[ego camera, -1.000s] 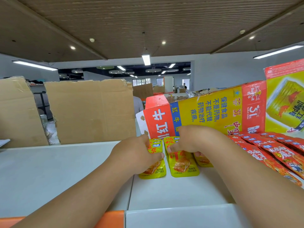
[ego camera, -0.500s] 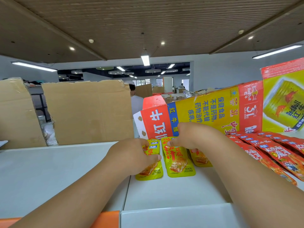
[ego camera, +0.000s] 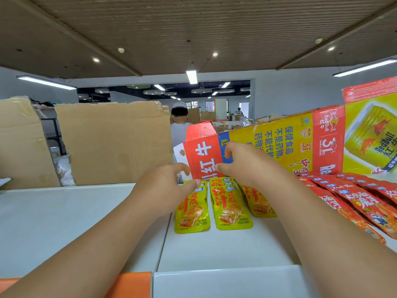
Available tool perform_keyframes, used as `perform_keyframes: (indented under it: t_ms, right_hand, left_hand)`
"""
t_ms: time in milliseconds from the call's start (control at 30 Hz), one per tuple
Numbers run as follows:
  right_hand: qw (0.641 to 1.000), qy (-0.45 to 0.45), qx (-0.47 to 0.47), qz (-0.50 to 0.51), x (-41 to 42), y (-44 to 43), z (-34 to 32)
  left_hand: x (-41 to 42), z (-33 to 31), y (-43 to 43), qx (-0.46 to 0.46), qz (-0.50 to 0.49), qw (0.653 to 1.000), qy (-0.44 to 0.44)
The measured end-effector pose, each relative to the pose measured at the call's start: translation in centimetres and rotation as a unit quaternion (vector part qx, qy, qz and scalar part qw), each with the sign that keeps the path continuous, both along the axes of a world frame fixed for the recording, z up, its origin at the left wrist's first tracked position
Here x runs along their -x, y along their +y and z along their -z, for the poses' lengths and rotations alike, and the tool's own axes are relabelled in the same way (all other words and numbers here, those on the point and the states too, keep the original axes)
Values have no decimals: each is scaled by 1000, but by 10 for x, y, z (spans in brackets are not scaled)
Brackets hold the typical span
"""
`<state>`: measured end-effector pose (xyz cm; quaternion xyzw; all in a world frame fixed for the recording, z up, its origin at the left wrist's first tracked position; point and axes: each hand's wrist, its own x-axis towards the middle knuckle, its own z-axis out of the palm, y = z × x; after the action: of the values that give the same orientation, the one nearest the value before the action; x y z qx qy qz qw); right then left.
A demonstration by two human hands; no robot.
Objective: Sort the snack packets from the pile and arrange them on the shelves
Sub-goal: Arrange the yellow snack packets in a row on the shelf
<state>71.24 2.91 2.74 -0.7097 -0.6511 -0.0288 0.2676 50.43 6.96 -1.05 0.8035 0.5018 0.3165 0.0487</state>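
Three yellow snack packets (ego camera: 230, 208) lie flat, side by side, on the white shelf (ego camera: 214, 252), tops toward the Red Bull carton (ego camera: 285, 145) lying behind them. Left hand (ego camera: 165, 190): fingers curled, thumb on the top edge of the leftmost packet (ego camera: 191, 214); whether the grip pinches it cannot be determined. Right hand (ego camera: 242, 166): fingers curled, just above the middle one; grip state cannot be determined. Red snack packets (ego camera: 354, 201) overlap in a row to the right. A cardboard sheet (ego camera: 111, 145) stands at rear left.
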Motion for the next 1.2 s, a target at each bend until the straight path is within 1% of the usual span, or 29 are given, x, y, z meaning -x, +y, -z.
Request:
perform_keyframes:
  t_ms: [167,233,333,500,600,767,1000,1133,1200]
  right_hand:
    - [999,1,-29,-26,1,7,1]
    - [998,2,-45,-37,3,8,0]
    - [998,-6,-49,-38,6,8,2]
    - [999,4,-25,-38,6,9,5]
    - [999,5,-21,-38,6,9,5]
    - [999,4,-14,-40,6,9,6]
    - [999,6,-1,-50,4,8,5]
    - [998,9,2,-55,4,7,5]
    - [998,10,2,-56,3,7,5]
  left_hand:
    - [1,-4,3,-17,31,999,-38]
    - [1,-2,4,-16,35,999,-38]
    - [3,2,4,15,25,1000,7]
    - [5,4,1,52,55,993,90]
    - [3,4,0,46,62,987,139]
    - [4,6,1,42,65,983,167]
    - [2,3,2,36,69,980,183]
    - [2,5,2,41,66,982,172]
    - [1,5,2,46,68,985,152]
